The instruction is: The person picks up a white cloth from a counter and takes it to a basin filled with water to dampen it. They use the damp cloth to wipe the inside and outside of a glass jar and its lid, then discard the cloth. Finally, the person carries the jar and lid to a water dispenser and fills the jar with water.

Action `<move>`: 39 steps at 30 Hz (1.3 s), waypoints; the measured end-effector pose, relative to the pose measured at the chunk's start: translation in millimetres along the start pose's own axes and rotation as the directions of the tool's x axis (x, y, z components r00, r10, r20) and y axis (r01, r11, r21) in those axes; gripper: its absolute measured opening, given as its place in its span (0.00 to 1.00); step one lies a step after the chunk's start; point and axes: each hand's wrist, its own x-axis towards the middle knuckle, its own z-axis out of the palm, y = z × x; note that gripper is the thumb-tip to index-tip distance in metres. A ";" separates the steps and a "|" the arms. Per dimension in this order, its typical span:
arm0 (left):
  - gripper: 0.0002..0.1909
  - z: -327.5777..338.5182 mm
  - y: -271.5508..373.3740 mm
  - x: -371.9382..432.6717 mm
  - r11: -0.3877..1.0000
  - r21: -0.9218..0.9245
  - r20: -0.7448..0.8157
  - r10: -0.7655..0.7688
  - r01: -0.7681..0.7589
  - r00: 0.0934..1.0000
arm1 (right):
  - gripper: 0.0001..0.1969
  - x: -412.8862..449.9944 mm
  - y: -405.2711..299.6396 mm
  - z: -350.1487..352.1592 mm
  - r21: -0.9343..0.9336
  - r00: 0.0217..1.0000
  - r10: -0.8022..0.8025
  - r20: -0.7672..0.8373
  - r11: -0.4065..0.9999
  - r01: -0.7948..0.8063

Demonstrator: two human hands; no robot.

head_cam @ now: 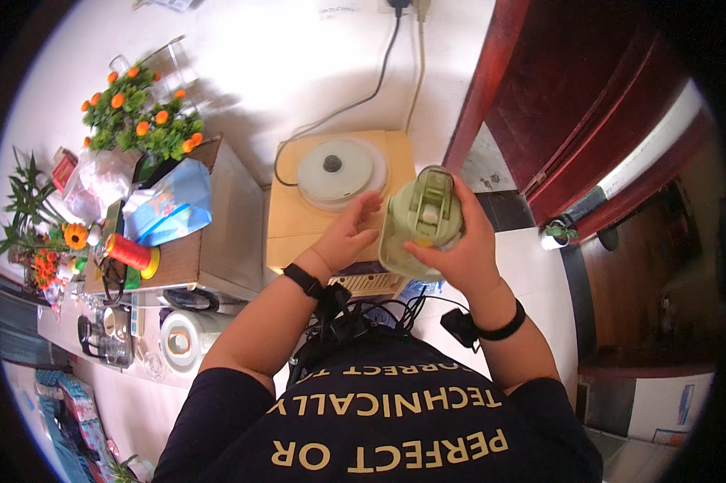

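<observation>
My right hand grips a pale green drinking bottle with a flip-type lid, its top facing me. Directly below the bottle is a pale green squarish tray or container; whether the two are joined cannot be told. My left hand is empty, fingers apart and slightly bent, just left of the bottle. Beyond that hand, a round whitish base with a dark central knob, likely a kettle's power base, rests on a yellow-beige cabinet. The bottle's lower part is hidden.
A black cord runs from the whitish base up to a wall socket. On the left, a wooden-topped cabinet carries a red thread spool, a blue bag and an artificial orange tree. To the right is a dark red door.
</observation>
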 end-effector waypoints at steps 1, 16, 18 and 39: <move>0.33 -1.6 0.4 0.1 0.999 0.041 -0.003 -0.028 0.028 1.000 | 0.49 -7.0 -10.9 -13.6 0.017 0.998 0.015 0.054 1.000 -0.016; 0.21 12.3 22.3 3.2 0.969 0.224 -0.066 -0.092 0.104 0.994 | 0.51 -30.2 -154.9 -137.3 -0.036 0.891 -0.227 0.393 0.965 0.261; 0.20 14.5 26.6 0.2 0.935 0.349 -0.058 -0.046 0.064 0.997 | 0.43 -32.1 -151.2 -136.7 0.089 0.900 -0.256 0.351 0.967 0.240; 0.14 6.9 26.5 -7.2 0.935 0.347 -0.094 -0.048 0.078 0.994 | 0.30 -58.5 -149.8 -117.1 0.045 0.859 -0.470 0.205 0.881 0.471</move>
